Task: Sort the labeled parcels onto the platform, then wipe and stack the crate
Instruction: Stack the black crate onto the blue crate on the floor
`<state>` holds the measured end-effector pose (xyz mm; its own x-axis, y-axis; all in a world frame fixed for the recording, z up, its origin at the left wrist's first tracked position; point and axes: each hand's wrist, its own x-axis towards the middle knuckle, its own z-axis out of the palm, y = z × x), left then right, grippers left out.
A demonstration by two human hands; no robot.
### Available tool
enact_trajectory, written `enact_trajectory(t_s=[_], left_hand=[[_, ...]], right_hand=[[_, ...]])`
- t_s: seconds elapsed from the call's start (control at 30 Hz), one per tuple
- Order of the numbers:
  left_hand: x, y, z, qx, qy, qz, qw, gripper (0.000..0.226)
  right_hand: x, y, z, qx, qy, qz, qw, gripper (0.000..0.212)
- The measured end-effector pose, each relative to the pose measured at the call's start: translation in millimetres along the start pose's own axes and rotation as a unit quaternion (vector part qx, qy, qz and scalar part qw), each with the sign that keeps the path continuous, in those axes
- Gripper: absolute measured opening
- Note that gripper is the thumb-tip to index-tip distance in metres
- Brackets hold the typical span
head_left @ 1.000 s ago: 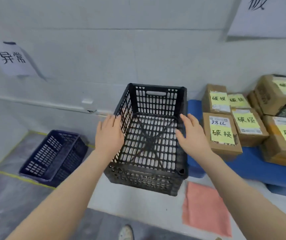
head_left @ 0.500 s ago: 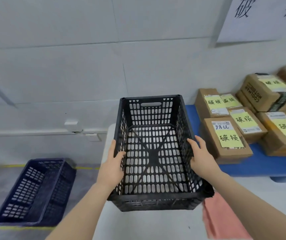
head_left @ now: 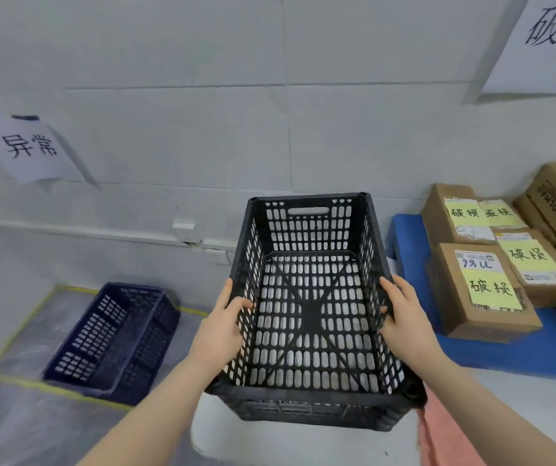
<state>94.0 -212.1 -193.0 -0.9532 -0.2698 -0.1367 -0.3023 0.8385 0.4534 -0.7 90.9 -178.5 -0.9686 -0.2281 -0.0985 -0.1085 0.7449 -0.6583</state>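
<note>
At centre frame, a black perforated crate [head_left: 310,307] is held by its two long side walls. The left hand [head_left: 221,331] grasps the left wall and the right hand [head_left: 404,321] grasps the right wall, with the fingers of both curled about the rims. The crate holds nothing, and pale ground shows through its slotted base. It appears to be raised clear of the white surface below, though contact at the near edge cannot be ruled out.

Sorting looks complete. Several cardboard parcels [head_left: 481,290] with yellow handwritten labels sit together on the blue platform [head_left: 404,237] to the right, close against one another. No parcel is seen anywhere else.

A pink cloth [head_left: 444,432] lies at the lower right, just beside the crate's near right corner, and neither hand holds it. Whether the crate has been wiped cannot be told.

Stacking is not yet done. A navy crate [head_left: 115,334], also empty, lies tilted on the floor to the left, well apart from the black one. It is the likely stacking mate.
</note>
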Motion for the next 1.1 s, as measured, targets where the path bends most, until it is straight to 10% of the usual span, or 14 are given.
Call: enact_trajectory(t_s=[0.63,1.1], left_hand=[[-114,-291,-188,0.049,0.132,-0.108,0.984,0.047],[-105,-463,-229,0.058,0.116,-0.154,0.980,0.064]], right_hand=[[-28,-279,230,0.002,-0.052,-0.198,0.979,0.061],[-16,-387,376,0.018,-0.149,-0.174,0.973,0.058]])
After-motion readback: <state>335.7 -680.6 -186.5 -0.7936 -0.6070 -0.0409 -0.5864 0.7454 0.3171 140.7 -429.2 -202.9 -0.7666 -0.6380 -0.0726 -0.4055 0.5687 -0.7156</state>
